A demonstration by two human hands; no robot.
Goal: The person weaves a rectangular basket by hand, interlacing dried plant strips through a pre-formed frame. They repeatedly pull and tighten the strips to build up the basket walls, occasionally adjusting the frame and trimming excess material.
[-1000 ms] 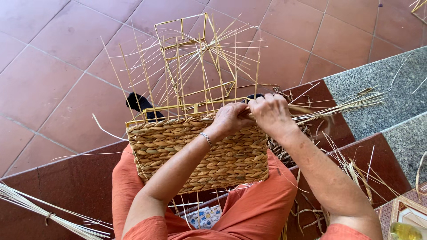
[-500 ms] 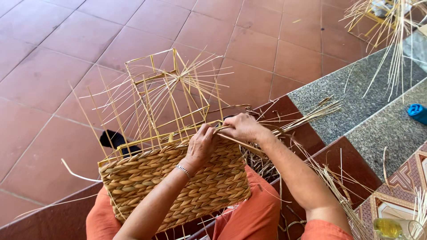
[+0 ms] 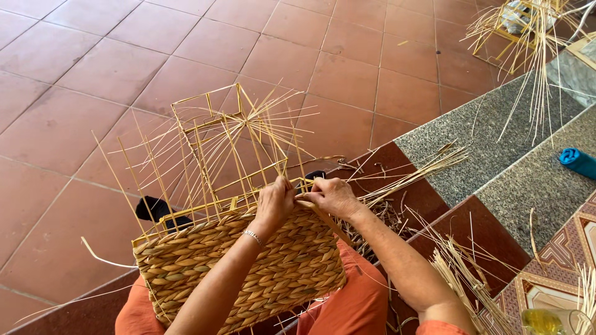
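A half-woven basket [image 3: 248,273] of thick braided straw lies on my lap, its yellow frame [image 3: 230,149] and thin upright stakes sticking out beyond the woven part. My left hand [image 3: 273,201] presses on the top edge of the weave, fingers curled over it. Just to its right, my right hand [image 3: 332,197] pinches a straw strand at the same edge. A thin bracelet sits on my left wrist.
Loose straw strands [image 3: 422,167] lie on the dark red step to the right. Another yellow frame with stakes [image 3: 528,25] stands at the top right on a grey stone step. A blue object [image 3: 578,161] lies at the right edge. Black footwear [image 3: 158,211] shows behind the basket.
The view has shifted, so the basket sits lower and further left. Both hands stay at the top edge of the weave, working the strand.
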